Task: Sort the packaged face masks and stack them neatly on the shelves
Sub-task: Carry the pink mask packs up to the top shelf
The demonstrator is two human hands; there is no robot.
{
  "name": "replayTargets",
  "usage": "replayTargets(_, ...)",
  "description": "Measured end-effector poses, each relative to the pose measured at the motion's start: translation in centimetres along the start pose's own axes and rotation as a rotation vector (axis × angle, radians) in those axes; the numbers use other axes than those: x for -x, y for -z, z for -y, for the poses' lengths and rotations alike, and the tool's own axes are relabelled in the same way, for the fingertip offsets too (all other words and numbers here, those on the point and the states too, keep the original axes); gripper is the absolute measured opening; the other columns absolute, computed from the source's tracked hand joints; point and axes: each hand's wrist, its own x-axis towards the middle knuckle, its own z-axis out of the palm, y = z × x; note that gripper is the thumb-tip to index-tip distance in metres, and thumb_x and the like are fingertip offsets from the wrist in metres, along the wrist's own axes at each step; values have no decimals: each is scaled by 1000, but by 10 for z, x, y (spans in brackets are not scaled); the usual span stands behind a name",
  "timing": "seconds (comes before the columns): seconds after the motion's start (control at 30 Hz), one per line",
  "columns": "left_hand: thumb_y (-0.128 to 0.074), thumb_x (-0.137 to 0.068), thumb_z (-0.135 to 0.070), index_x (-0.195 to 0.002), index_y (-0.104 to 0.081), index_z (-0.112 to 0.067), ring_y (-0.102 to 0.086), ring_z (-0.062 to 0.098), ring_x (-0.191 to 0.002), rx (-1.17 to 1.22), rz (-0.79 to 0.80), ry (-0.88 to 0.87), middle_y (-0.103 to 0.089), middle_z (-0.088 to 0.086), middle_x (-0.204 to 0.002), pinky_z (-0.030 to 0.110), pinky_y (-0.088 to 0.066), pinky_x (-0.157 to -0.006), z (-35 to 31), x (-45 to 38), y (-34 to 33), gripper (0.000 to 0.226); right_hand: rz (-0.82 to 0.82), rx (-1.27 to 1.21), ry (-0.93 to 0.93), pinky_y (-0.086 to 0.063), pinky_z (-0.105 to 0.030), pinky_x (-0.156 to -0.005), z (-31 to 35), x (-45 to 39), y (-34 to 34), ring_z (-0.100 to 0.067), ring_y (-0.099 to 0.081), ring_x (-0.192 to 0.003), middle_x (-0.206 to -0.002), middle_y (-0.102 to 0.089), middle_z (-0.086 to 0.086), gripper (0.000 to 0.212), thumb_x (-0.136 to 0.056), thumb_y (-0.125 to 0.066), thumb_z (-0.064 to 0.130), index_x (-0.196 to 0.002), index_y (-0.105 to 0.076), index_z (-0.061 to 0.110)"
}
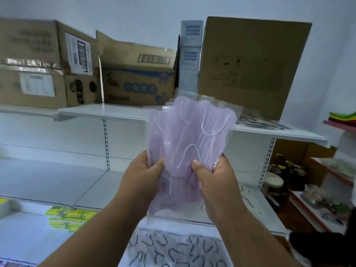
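Between both hands, purple masks in clear packets.

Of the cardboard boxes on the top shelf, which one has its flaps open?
The middle box, printed in blue, right of the taped box: its flaps stand up open. The taped one and the tall plain box far right look closed.

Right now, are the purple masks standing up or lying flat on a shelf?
Standing up: both hands, left and right, hold the masks upright in the air, off every shelf.
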Motion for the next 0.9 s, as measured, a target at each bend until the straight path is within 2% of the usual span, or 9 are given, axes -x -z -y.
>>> replayTargets(0.1,-67,-94,-16,-104,-73,-21,-76,27,-88,-48,6,-80,-79,3,-91,45,-60,-75,-32,-35,18,13,7,-69,21,-59,-48,-85,21,-40,-31,-20,-74,-86,-90,-76,2,21,-80,-71,15,-99,-67,23)
replayTargets(0.2,-70,-91,-17,-107,-70,-25,-76,24,-87,-42,21,-97,-78,1,-93,43,-61,-76,-60,-82,31,18,-18,-152,-14,-60,-51,-81,34,-90,-65,-32,-73,-86,-89,-76,-11,11,-82,-73,6,-90,-67,10)
replayTargets(0.33,-68,-94,-28,-96,-64,-28,-74,24,-88,-23,35,-27,-76,4,-98,43,-61,-81,-85,-161,36,5,-27,-186,-112,-61,-51,-61,45,-166,-94,-26,-70,-65,-75,-70,-14,12,-86,-70,-2,-79,-62,5)
replayTargets(0.4,-63,-98,-30,-95,-62,-23,-72,27,-92,-2,58,51,-74,7,-100,44,-59,-82,-91,-204,35,7,-66,-102,-110,-59,-58,-68,45,-203,-98,-29,-66,-71,-81,-66,-18,16,-85,-70,0,-78,-58,6)
replayTargets(0.53,-62,-98,-22,-111,-66,-11,-72,30,-92,-47,133,135,-74,11,-101,43,-60,-80,-83,-283,16,17,-206,160,-64,-50,-40,-62,37,-272,-93,-25,-58,-74,-85,-59,-16,10,-82,-66,1,-90,-60,0)
replayTargets(0.6,-66,-95,-21,-111,-66,-8,-70,32,-94,-184,142,122,-72,13,-102,44,-59,-86,-69,-315,4,20,-234,288,-101,-52,-40,-64,32,-298,-86,-25,-59,-75,-87,-59,-16,8,-81,-64,1,-87,-59,-1)
replayTargets(0.67,-69,-92,-21,-106,-63,-4,-67,29,-93,-481,185,75,-69,11,-103,35,-56,-80,-55,-338,-5,22,-171,429,-195,-58,-37,-65,27,-312,-80,-27,-62,-73,-89,-62,-15,9,-83,-65,3,-83,-57,8)
replayTargets(0.8,-75,-82,-23,-82,-57,-12,-67,22,-86,-1043,252,-47,-68,7,-87,33,-53,-67,-34,-351,-9,21,48,809,-341,-47,-26,-44,12,-321,-79,-25,-56,-51,-71,-58,-18,13,-81,-67,-3,-81,-57,5)
replayTargets(0.9,-76,-78,-42,-103,-56,-10,-61,22,-88,-1245,257,-112,-60,2,-92,32,-46,-66,-22,-354,-7,46,153,1174,-282,-45,-28,-48,6,-320,-76,-24,-57,-52,-67,-58,-9,28,-75,-80,13,-76,-53,10)
